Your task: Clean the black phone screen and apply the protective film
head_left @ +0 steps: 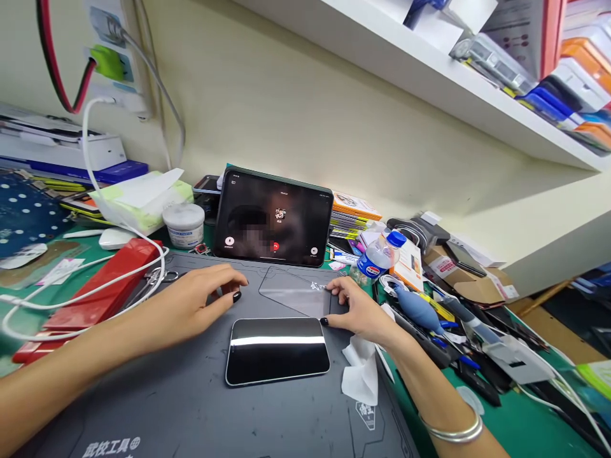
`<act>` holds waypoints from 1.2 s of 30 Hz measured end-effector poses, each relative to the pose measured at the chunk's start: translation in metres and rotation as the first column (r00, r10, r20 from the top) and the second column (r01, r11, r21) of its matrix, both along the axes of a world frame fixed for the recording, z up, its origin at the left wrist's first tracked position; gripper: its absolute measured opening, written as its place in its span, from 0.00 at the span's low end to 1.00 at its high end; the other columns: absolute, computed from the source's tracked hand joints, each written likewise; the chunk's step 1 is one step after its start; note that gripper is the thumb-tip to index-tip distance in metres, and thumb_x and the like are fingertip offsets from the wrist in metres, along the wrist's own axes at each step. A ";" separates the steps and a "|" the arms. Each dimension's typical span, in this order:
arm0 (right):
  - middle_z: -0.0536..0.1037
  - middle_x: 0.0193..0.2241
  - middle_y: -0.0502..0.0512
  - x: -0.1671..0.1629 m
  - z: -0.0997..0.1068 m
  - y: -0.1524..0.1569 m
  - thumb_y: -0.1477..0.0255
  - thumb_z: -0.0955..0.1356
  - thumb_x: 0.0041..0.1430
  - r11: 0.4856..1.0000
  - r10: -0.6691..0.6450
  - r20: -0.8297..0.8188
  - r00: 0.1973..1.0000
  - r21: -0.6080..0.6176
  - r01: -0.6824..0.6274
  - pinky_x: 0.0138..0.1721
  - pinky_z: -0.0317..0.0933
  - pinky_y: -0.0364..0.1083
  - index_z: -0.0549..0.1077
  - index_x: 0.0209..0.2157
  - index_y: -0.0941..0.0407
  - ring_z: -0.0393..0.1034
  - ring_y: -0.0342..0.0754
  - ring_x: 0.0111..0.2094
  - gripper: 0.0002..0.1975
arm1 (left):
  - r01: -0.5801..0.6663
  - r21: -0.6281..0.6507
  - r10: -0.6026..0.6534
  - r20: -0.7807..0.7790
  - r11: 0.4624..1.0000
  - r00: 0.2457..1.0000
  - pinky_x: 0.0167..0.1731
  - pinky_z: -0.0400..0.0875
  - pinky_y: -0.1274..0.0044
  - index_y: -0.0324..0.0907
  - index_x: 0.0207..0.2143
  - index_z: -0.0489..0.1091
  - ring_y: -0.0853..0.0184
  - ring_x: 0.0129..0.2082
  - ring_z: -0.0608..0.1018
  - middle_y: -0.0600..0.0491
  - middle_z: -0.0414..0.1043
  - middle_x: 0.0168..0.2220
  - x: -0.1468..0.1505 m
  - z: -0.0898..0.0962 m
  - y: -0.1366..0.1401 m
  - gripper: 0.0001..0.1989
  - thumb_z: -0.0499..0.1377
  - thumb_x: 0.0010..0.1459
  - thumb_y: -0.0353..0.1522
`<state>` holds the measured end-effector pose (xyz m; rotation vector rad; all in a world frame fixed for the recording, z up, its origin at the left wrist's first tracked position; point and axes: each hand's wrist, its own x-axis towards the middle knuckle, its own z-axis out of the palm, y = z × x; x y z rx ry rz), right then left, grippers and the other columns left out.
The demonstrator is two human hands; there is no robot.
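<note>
A phone (277,361) with a dark, glossy screen lies face up on the grey work mat (200,407). Just behind it is a clear glass screen protector (289,291), tilted relative to the phone. My right hand (358,310) has its thumb and fingertips at the two corners of the protector's right end. Whether the glass rests on the mat or is slightly raised, I cannot tell. My left hand (200,299) hovers left of the phone, fingers curved and apart, holding nothing. A crumpled white wipe (360,372) lies below my right wrist.
A tablet (272,216) showing a call screen stands behind the mat. On the right are a Pepsi bottle (379,257), a blue air blower (417,308) and scattered tools. A red box (100,286), white cables and a round tub (184,226) crowd the left. A shelf overhangs above.
</note>
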<state>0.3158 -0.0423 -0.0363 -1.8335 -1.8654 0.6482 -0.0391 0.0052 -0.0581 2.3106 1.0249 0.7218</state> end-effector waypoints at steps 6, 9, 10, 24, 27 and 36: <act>0.78 0.36 0.51 -0.012 0.003 -0.013 0.73 0.74 0.41 0.995 -0.031 -0.082 0.996 0.087 0.038 0.36 0.69 0.49 0.68 0.42 0.51 0.72 0.49 0.33 0.23 | -0.004 -0.028 0.004 -0.012 1.000 1.000 0.41 0.79 0.71 0.47 0.49 0.76 0.61 0.40 0.83 0.49 0.82 0.45 0.001 0.008 -0.003 0.18 0.50 0.69 0.43; 0.80 0.31 0.50 -0.016 0.010 -0.021 0.71 0.72 0.49 0.990 -0.024 -0.140 0.990 0.133 0.042 0.34 0.70 0.48 0.72 0.46 0.52 0.74 0.49 0.29 0.20 | 0.002 -0.024 -0.002 -0.022 1.000 1.000 0.40 0.79 0.70 0.45 0.47 0.75 0.61 0.39 0.83 0.49 0.82 0.43 0.003 0.015 -0.004 0.17 0.51 0.66 0.41; 0.80 0.28 0.49 -0.016 0.013 -0.024 0.69 0.72 0.52 0.990 -0.022 -0.158 0.987 0.136 0.044 0.31 0.70 0.48 0.74 0.44 0.52 0.74 0.48 0.27 0.15 | 0.007 -0.021 -0.008 -0.026 1.000 1.000 0.41 0.79 0.70 0.45 0.47 0.75 0.62 0.38 0.82 0.49 0.82 0.42 0.003 0.017 -0.004 0.16 0.51 0.66 0.40; 0.80 0.21 0.52 -0.004 0.016 -0.023 0.58 0.76 0.56 0.972 -0.058 -0.266 0.962 0.204 0.115 0.31 0.71 0.48 0.78 0.27 0.53 0.76 0.51 0.25 0.14 | -0.010 -0.033 0.009 -0.031 0.999 0.999 0.39 0.79 0.69 0.44 0.45 0.73 0.62 0.35 0.82 0.50 0.81 0.41 0.003 0.022 -0.005 0.16 0.51 0.64 0.41; 0.80 0.22 0.52 -0.006 0.020 -0.027 0.57 0.76 0.57 0.983 -0.047 -0.315 0.948 0.153 0.100 0.31 0.71 0.48 0.78 0.29 0.53 0.76 0.50 0.26 0.14 | -0.026 -0.040 0.026 0.001 0.999 1.000 0.38 0.79 0.69 0.44 0.47 0.73 0.62 0.34 0.81 0.50 0.80 0.40 0.004 0.021 -0.005 0.16 0.53 0.63 0.41; 0.79 0.24 0.53 -0.026 0.025 -0.049 0.50 0.77 0.58 0.992 0.002 -0.541 0.841 -0.108 -0.072 0.25 0.71 0.45 0.78 0.28 0.55 0.74 0.46 0.21 0.22 | 0.077 -0.054 -0.066 0.186 0.996 0.980 0.39 0.80 0.73 0.44 0.58 0.68 0.66 0.36 0.81 0.53 0.80 0.39 0.007 0.024 -0.012 0.22 0.59 0.62 0.36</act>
